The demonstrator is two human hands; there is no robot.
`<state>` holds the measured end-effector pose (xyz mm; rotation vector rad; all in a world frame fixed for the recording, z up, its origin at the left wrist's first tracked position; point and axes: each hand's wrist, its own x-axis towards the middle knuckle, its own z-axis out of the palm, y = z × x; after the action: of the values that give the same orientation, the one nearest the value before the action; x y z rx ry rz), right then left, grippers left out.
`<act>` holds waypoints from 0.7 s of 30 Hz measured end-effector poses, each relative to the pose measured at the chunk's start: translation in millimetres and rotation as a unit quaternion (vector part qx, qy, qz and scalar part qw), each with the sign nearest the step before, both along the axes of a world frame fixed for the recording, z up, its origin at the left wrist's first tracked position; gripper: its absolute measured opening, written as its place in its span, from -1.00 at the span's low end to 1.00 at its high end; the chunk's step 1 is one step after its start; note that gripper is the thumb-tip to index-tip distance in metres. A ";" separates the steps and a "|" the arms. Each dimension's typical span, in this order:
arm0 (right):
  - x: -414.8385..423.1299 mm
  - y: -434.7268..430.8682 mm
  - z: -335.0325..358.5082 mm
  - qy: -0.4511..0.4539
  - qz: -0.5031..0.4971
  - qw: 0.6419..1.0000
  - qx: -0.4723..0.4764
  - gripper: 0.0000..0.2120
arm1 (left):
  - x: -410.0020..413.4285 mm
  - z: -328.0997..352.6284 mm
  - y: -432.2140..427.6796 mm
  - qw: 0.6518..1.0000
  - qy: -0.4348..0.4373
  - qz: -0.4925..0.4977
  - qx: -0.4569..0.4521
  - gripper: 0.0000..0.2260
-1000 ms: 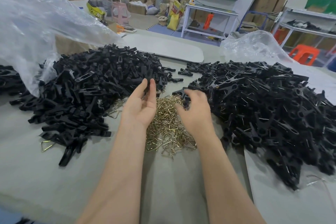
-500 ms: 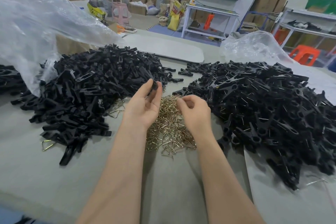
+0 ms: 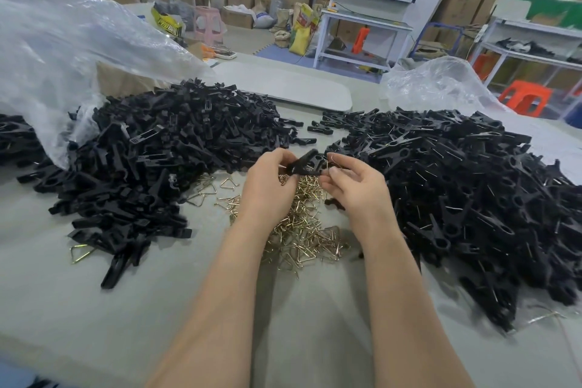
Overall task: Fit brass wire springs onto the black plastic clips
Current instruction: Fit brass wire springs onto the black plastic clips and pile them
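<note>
My left hand (image 3: 266,186) grips a black plastic clip (image 3: 305,163) above the middle of the table. My right hand (image 3: 356,187) pinches a brass wire spring (image 3: 329,161) at the clip's right end. Under both hands lies a heap of brass springs (image 3: 302,230). A big pile of black clip parts without springs (image 3: 163,161) fills the left side. Another pile of black clips (image 3: 472,198), many showing brass wire, fills the right side.
A clear plastic bag (image 3: 63,50) hangs over the left pile, and another bag (image 3: 441,85) sits behind the right pile. A grey board (image 3: 283,88) lies at the back. Stray springs (image 3: 80,253) lie on the grey table (image 3: 126,324). Shelves and cartons stand beyond.
My left hand has closed round a black clip and lifted it. My right hand has picked a spring out of the heap and brought it to the clip.
</note>
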<state>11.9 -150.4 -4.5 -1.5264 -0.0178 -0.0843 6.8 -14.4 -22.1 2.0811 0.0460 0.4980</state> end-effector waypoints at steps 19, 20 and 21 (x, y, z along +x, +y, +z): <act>-0.3 -19.9 3.9 -0.070 0.012 0.961 -0.268 -0.83 | -1.7 -3.1 0.5 0.991 -0.037 -0.095 0.092 -0.78; -0.2 -21.4 4.6 -0.064 0.021 0.962 -0.263 -0.84 | -1.9 -2.9 0.9 0.990 -0.037 -0.098 0.094 -0.77; 0.2 -22.9 4.8 -0.056 0.027 0.962 -0.264 -0.85 | -2.4 -2.4 0.7 0.990 -0.035 -0.101 0.095 -0.77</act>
<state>12.1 -173.2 0.3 -2.0530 -0.1855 -0.1294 4.5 -13.7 -24.5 2.2215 -0.2604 0.4646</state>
